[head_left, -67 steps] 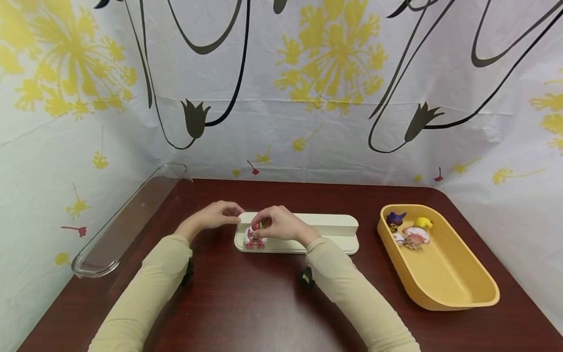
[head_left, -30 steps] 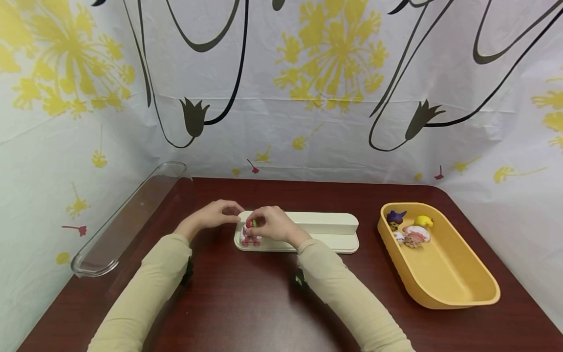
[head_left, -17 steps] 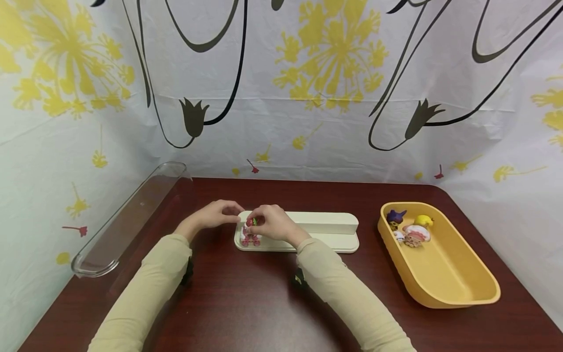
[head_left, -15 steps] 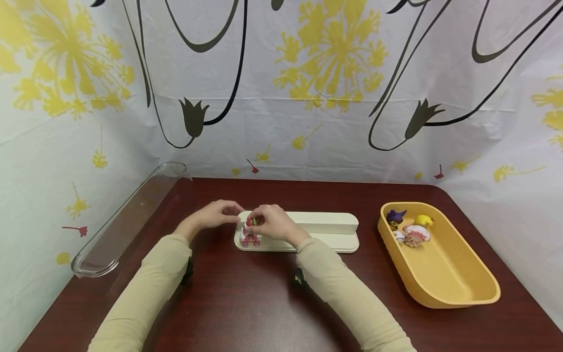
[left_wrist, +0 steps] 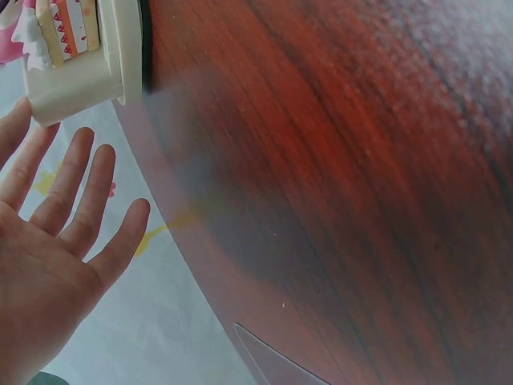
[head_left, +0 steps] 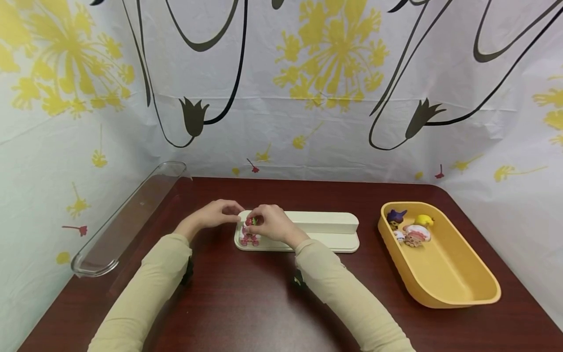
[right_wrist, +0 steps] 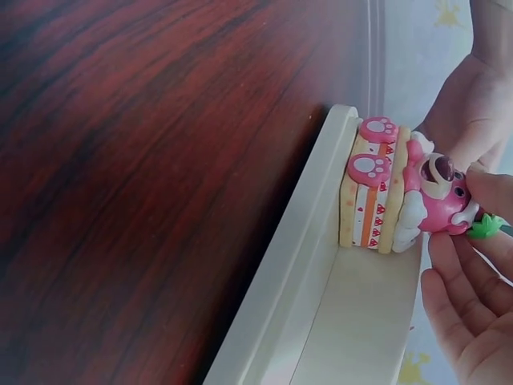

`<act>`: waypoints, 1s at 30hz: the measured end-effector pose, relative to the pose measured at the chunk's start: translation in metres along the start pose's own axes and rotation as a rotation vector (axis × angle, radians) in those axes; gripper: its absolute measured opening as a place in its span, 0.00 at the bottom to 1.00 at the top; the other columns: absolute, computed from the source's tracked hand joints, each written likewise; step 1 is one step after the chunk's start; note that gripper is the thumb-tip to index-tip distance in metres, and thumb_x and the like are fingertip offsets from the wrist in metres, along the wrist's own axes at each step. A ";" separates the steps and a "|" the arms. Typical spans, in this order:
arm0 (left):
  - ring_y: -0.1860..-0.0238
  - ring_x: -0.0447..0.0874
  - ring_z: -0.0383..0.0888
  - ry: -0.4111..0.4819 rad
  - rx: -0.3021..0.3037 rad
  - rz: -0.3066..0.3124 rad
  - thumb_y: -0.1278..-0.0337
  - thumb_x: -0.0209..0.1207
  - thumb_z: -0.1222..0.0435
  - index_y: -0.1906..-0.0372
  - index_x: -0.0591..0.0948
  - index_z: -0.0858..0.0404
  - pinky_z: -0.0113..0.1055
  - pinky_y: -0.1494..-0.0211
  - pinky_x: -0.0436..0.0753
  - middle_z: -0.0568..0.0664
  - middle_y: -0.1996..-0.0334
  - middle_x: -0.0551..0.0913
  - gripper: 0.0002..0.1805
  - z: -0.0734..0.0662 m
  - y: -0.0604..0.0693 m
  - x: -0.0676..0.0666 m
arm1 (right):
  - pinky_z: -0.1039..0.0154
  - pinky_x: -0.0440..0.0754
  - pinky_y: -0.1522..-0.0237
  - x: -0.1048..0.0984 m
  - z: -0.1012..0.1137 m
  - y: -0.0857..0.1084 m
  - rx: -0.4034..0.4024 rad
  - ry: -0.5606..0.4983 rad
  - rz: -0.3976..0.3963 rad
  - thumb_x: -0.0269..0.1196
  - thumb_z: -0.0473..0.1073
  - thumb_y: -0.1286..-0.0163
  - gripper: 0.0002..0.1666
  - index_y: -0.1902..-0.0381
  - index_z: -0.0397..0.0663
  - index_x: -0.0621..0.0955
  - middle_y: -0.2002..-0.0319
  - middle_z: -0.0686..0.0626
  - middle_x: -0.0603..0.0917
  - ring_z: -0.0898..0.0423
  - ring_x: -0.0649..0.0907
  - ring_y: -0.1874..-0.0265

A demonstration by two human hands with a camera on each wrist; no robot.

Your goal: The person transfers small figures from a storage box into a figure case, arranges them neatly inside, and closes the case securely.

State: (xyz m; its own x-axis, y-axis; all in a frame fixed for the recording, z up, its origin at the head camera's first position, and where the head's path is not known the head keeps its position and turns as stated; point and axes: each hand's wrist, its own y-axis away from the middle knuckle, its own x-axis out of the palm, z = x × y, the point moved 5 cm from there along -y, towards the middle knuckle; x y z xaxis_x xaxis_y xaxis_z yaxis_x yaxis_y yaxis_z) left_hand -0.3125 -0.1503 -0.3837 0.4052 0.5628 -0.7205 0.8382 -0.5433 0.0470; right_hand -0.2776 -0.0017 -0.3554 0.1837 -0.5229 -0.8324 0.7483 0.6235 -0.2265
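A pink bear figurine (head_left: 249, 239) sits on the lower step at the left end of a cream two-level display stand (head_left: 325, 224). In the right wrist view the bear figurine (right_wrist: 437, 192) has a cake-slice base and a green leaf on top. My right hand (head_left: 276, 226) pinches it by the head between thumb and fingers. My left hand (head_left: 212, 215) touches the stand's left end with thumb and index fingertips. In the left wrist view the other fingers of the left hand (left_wrist: 60, 233) are spread and hold nothing; part of the cake base (left_wrist: 72, 28) shows there.
At the right stands a yellow tray (head_left: 453, 264) holding a purple-headed figurine (head_left: 395, 218), a yellow one (head_left: 423, 221) and a pink-and-white one (head_left: 415, 235), plus a small white piece. A long clear cover (head_left: 127, 220) lies at the left edge of the dark red table (head_left: 246, 298).
My right hand has slid the bear figurine slightly left and back toward the stand's end corner. The left hand stays at that end.
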 end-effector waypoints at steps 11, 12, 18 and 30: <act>0.55 0.73 0.48 0.012 0.017 0.014 0.45 0.57 0.64 0.54 0.77 0.64 0.45 0.50 0.70 0.51 0.60 0.78 0.14 -0.005 0.001 0.003 | 0.70 0.73 0.67 -0.005 -0.007 0.007 0.014 -0.031 0.007 0.67 0.48 0.48 0.20 0.60 0.43 0.80 0.67 0.53 0.81 0.57 0.80 0.68; 0.55 0.73 0.48 0.013 0.019 0.014 0.45 0.57 0.64 0.54 0.77 0.64 0.45 0.50 0.70 0.51 0.60 0.78 0.14 -0.005 0.001 0.003 | 0.70 0.73 0.67 -0.007 -0.008 0.008 0.013 -0.030 0.007 0.67 0.48 0.48 0.21 0.59 0.42 0.80 0.67 0.52 0.81 0.58 0.80 0.69; 0.55 0.73 0.47 0.002 0.002 0.004 0.45 0.57 0.62 0.54 0.77 0.62 0.45 0.51 0.70 0.50 0.60 0.78 0.14 -0.003 0.000 0.002 | 0.69 0.73 0.67 -0.036 -0.015 0.016 -0.020 0.026 -0.010 0.66 0.47 0.46 0.20 0.59 0.41 0.80 0.66 0.48 0.81 0.58 0.79 0.70; 0.55 0.72 0.48 -0.024 0.000 -0.016 0.45 0.57 0.61 0.54 0.77 0.61 0.45 0.51 0.69 0.50 0.59 0.77 0.15 0.000 0.001 0.000 | 0.63 0.75 0.67 -0.118 -0.048 0.041 0.084 0.089 -0.035 0.63 0.48 0.43 0.19 0.57 0.42 0.79 0.68 0.51 0.81 0.60 0.79 0.71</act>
State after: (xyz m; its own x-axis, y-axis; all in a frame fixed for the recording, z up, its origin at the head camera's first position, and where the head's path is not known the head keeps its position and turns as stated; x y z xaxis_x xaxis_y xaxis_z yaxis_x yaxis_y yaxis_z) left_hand -0.3122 -0.1511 -0.3837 0.3828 0.5563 -0.7376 0.8445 -0.5344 0.0353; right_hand -0.2992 0.1137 -0.2905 0.1021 -0.4871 -0.8673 0.8046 0.5532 -0.2160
